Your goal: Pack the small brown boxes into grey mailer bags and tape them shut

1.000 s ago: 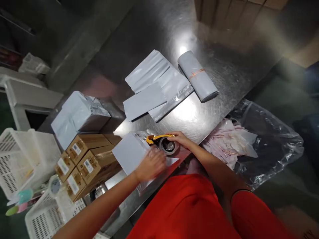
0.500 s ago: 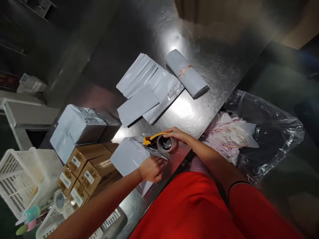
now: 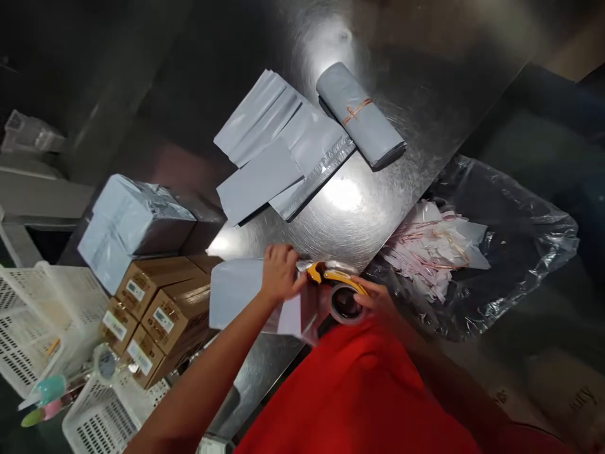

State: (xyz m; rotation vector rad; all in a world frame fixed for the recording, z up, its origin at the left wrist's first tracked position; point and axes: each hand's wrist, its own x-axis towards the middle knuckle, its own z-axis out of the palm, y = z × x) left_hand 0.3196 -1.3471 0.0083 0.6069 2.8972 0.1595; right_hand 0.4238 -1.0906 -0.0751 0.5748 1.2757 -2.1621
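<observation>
A parcel in grey plastic mailer film (image 3: 234, 293) lies near the table's front edge. My left hand (image 3: 280, 274) grips its upper right part, fingers bent over the far side and thumb apart, pointing right. My right hand (image 3: 377, 299) is closed around the handle of a yellow tape dispenser (image 3: 347, 279) with a large roll of tape (image 3: 346, 302) on it. The dispenser's head is at the parcel's right end, just beside my left thumb. Whether the head touches the film I cannot tell. Part of the right hand's grip is hidden.
Flat grey mailers (image 3: 283, 142) and a banded roll of mailers (image 3: 362, 116) lie on the metal table (image 3: 378, 208). Brown cartons (image 3: 163, 287), a wrapped grey parcel (image 3: 137, 217) and white baskets (image 3: 101, 416) stand left. A clear bag (image 3: 515, 252) with paper scraps (image 3: 437, 246) hangs right.
My left hand has moved up from the parcel's near side onto its top. My right hand has drawn the tape dispenser right and toward my body. The view has shifted slightly.
</observation>
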